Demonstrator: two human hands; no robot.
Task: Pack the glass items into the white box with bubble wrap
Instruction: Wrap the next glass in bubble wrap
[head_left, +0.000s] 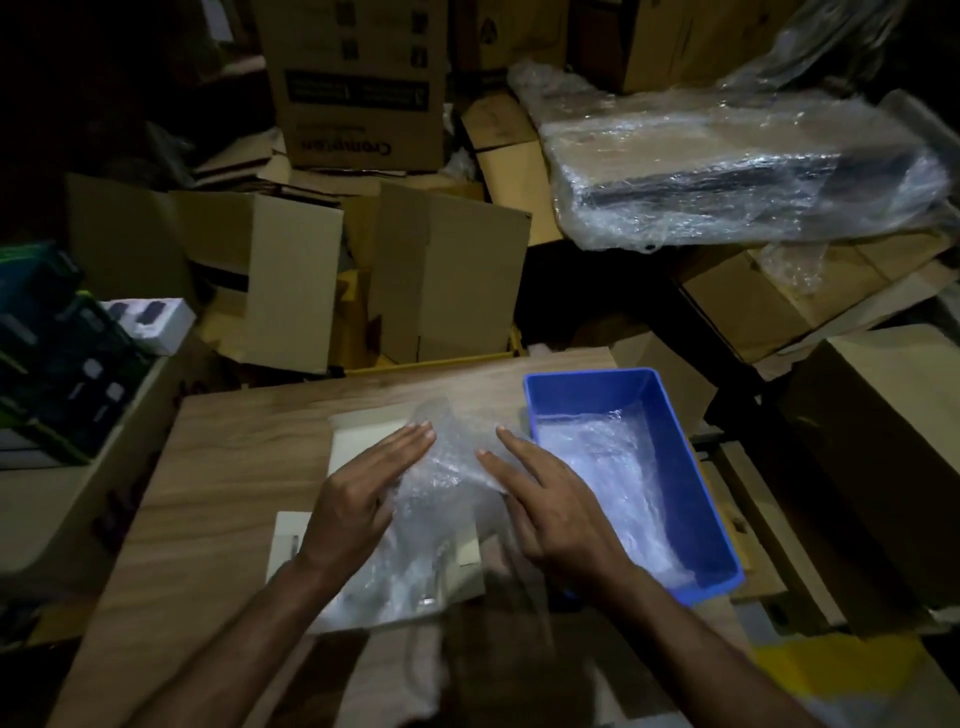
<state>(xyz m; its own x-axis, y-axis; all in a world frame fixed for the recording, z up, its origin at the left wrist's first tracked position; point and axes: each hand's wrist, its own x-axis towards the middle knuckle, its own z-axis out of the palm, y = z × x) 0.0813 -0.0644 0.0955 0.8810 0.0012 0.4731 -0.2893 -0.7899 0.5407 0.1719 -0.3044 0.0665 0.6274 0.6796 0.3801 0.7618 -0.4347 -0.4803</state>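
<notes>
- Both my hands are over the white box (363, 447) on the worktop (234, 467). A sheet of bubble wrap (447, 467) lies across the box and hides most of its inside; only the pale far-left corner and a near flap at the left wrist show bare.
- Left hand (363, 488): fingers straight and together, flat on the left part of the wrap, pressing down. It grips nothing.
- Right hand (550, 499): fingers straight, lying on the right edge of the wrap, thumb toward the middle. Also flat, no pinch.
- Glass items: I cannot make them out. A faint glint shows through the wrap near the box's near edge, too blurred to name.
- Key relation: the wrap sits directly under and between the two hands. Its long axis runs away from me, roughly along the fingers. The hands flank it about equally, so neither is clearly nearer.
- Blue bin (675, 415) stands just right of the right hand, with more clear wrap lying in its bottom.
- Judgement: this looks like tucking the wrap down into the box. The next press should go inward from both sides.
</notes>
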